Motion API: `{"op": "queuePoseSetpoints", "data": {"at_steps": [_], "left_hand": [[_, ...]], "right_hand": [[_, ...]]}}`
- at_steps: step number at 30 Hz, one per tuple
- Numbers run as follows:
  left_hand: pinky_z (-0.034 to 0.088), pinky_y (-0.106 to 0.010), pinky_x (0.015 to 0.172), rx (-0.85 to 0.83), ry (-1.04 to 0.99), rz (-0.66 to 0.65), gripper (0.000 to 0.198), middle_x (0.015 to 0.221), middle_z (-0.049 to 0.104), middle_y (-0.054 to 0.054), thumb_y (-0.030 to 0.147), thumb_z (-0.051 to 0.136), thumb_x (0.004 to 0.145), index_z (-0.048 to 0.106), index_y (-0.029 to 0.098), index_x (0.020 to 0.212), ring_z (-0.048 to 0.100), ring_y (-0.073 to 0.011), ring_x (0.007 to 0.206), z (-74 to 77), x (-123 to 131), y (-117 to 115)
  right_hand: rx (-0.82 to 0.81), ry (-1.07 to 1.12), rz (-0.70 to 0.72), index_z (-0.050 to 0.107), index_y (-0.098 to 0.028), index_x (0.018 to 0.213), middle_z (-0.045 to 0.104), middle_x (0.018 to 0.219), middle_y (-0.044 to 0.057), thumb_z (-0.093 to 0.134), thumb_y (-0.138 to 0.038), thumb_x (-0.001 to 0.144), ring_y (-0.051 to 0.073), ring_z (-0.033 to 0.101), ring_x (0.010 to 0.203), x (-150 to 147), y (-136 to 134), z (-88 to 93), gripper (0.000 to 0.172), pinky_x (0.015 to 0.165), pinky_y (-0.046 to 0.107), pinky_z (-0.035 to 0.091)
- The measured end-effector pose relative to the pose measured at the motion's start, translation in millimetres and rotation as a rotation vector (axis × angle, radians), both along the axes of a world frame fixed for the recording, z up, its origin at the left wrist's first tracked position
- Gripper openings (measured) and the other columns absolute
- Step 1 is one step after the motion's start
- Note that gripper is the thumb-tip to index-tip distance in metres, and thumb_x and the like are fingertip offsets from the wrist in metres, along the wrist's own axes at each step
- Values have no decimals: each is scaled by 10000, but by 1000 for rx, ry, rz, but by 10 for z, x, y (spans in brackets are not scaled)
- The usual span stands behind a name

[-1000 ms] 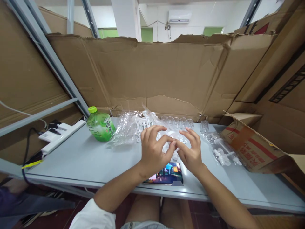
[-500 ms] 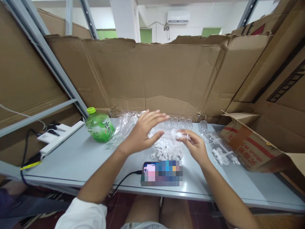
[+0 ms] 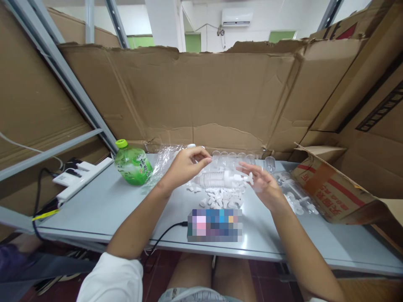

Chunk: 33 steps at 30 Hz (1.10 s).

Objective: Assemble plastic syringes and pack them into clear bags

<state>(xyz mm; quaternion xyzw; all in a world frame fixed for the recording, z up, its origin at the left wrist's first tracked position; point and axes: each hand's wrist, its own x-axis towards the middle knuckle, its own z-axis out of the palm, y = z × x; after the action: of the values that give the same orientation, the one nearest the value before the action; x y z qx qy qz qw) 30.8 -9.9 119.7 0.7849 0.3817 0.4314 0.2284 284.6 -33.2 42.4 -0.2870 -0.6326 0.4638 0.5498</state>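
Cardboard panel (image 3: 195, 92) is standing behind the worktop (image 3: 94, 209). Left grip (image 3: 187, 165) is hanging released, fingers loosely bent. Right grip (image 3: 266, 186) is showing blurred, fingers extended; can't tell whether it's holding anything. Clear ribbed plastic cylinder (image 3: 214, 179) is sitting level between the two, just below left grip in view, white nozzle (image 3: 247, 178) overlapping right grip. Phone (image 3: 214, 225) is lying nearer the camera, small white fittings (image 3: 225, 199) lying just behind it.

Open tabletop (image 3: 257, 219) right of the white pieces (image 3: 223, 199), ribbed cylinder (image 3: 213, 179) as obstacle beyond
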Motion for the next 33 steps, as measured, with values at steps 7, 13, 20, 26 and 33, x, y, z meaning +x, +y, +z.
{"op": "queuePoseSetpoints", "data": {"at_steps": [7,13,20,26,33], "left_hand": [[444,-207,552,-180,-346,-14,167,679,600,-12,303,656,723,603,144,728,550,-91,589,-21,8,57],[437,-225,611,-64,-257,17,119,720,614,-11,278,620,760,611,159,755,554,-103,656,-151,131,-17],[403,-236,617,25,13,66,89,760,637,4,242,548,804,611,181,786,562,-110,699,-214,121,-43],[419,-245,665,-71,-12,-7,67,779,601,6,227,515,825,540,177,789,564,-114,746,-274,61,-49],[448,-270,728,-148,-63,-70,51,788,623,-9,199,499,827,530,173,796,595,-130,773,-329,19,-73]], "right_hand": [[-198,255,183,501,-335,1232,513,1285,60,656,-583,671,315,522,1157,-73,9,13,633,942,543,433],[-123,322,-125,620,-321,1028,570,1108,16,731,-331,691,190,611,916,-173,44,-75,355,853,400,498],[276,69,-391,667,-261,751,590,837,14,689,-241,738,167,560,830,-32,68,-43,33,721,313,475],[357,-283,-245,613,-256,823,680,922,37,589,-216,830,223,537,1080,18,-111,163,47,940,414,388],[308,-496,-35,511,-244,821,693,964,52,491,-277,888,240,459,1213,6,-171,223,77,990,468,337]]}}
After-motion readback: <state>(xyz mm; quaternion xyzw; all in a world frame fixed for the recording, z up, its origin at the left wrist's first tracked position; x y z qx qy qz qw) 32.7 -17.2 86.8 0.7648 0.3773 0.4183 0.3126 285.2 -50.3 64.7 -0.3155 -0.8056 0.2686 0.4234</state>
